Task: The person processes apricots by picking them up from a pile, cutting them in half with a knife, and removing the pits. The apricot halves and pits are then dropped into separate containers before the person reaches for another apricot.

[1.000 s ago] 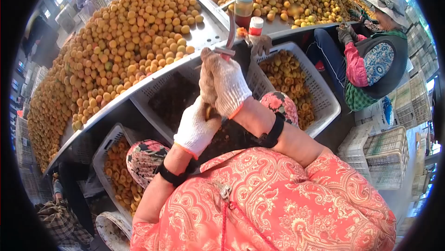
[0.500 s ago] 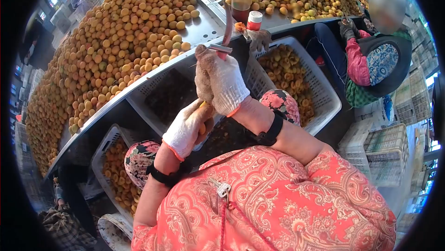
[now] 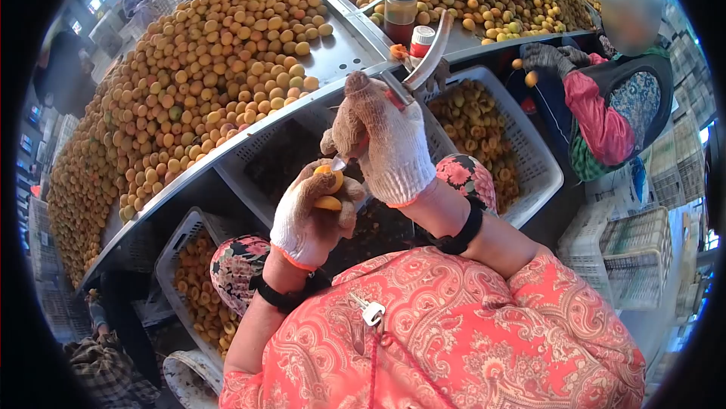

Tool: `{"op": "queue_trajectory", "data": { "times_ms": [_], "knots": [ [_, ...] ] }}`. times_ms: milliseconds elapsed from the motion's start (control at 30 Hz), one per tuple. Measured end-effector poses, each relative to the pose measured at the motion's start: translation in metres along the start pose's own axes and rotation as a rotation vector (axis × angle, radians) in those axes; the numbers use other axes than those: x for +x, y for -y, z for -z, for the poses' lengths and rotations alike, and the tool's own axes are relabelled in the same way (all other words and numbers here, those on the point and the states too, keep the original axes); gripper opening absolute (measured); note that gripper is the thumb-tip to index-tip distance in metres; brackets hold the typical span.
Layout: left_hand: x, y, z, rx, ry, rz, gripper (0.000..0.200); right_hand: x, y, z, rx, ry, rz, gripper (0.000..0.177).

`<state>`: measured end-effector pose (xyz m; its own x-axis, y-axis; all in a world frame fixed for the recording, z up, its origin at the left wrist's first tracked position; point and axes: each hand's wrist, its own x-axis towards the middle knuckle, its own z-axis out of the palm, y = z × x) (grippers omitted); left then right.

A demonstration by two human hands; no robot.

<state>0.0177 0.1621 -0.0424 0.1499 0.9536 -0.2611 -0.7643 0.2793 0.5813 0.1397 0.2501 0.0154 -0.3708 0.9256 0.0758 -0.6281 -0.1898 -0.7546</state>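
My left hand [image 3: 314, 212], in a soiled white glove, is closed around an apricot [image 3: 328, 202] that is split open, its orange flesh showing between thumb and fingers. My right hand [image 3: 387, 137], gloved too, grips a curved-blade knife [image 3: 432, 54]; its long blade sticks up beyond the fist. A small metal tip [image 3: 339, 162] shows below the right fingers, at the apricot. Whether that tip belongs to the same tool is hidden by the glove. Below both hands is a dark-looking crate [image 3: 249, 153], partly covered by them.
Whole apricots [image 3: 219, 69] are heaped on the metal table [image 3: 344, 50]. A lidded jar [image 3: 400, 12] and a red-and-white bottle [image 3: 422, 40] stand at its edge. Crates of split apricots flank me, right [image 3: 541, 171] and left [image 3: 168, 261]. A co-worker [image 3: 612, 114] sits at right.
My hands have moved apart slightly, and the split apricot now shows in the left. The knife's blade has swung from upright to leaning right. Two apricots appear near the co-worker's gloves.
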Motion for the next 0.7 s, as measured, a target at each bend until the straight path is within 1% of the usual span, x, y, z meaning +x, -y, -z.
{"op": "queue_trajectory", "data": {
  "times_ms": [33,100,167,233,300,367,433,467,500,567,633,700],
  "knots": [
    [0.0,0.002,0.003,-0.027,-0.014,-0.039,0.046,-0.001,0.001,0.0,-0.01,0.016,0.028,0.036],
    [0.001,0.002,0.0,-0.054,-0.029,-0.079,0.047,0.0,-0.001,0.0,0.006,0.029,0.005,0.037],
    [0.001,0.002,-0.014,-0.076,-0.081,-0.171,0.047,-0.003,-0.003,-0.004,-0.073,-0.016,0.068,0.038],
    [0.001,0.001,-0.023,-0.068,-0.083,-0.166,0.047,-0.006,-0.001,-0.007,-0.098,-0.047,0.047,0.038],
    [0.001,-0.001,-0.022,-0.06,-0.086,-0.161,0.046,-0.006,-0.004,-0.002,-0.073,0.013,0.039,0.034],
    [-0.001,-0.004,-0.012,0.043,0.037,-0.11,0.044,-0.005,-0.006,-0.001,-0.091,0.014,0.051,0.032],
    [-0.004,-0.005,-0.005,0.079,0.067,-0.078,0.044,-0.006,-0.008,-0.002,-0.109,0.014,0.064,0.03],
    [-0.004,-0.005,-0.003,0.115,0.095,-0.046,0.043,-0.007,-0.009,-0.004,-0.035,0.007,0.046,0.029],
    [-0.004,-0.004,-0.005,0.114,0.095,-0.048,0.043,-0.008,-0.01,-0.006,0.038,0.001,0.029,0.028],
    [-0.001,0.0,-0.009,0.069,-0.005,-0.08,0.033,-0.007,-0.011,-0.006,0.032,-0.003,0.022,0.028],
    [-0.001,0.001,-0.011,0.09,-0.025,-0.094,0.031,-0.007,-0.011,-0.008,0.026,-0.011,0.014,0.027],
    [-0.001,0.003,-0.013,0.113,-0.044,-0.109,0.03,-0.007,-0.01,-0.013,0.022,-0.096,-0.011,0.029]
  ]
}}
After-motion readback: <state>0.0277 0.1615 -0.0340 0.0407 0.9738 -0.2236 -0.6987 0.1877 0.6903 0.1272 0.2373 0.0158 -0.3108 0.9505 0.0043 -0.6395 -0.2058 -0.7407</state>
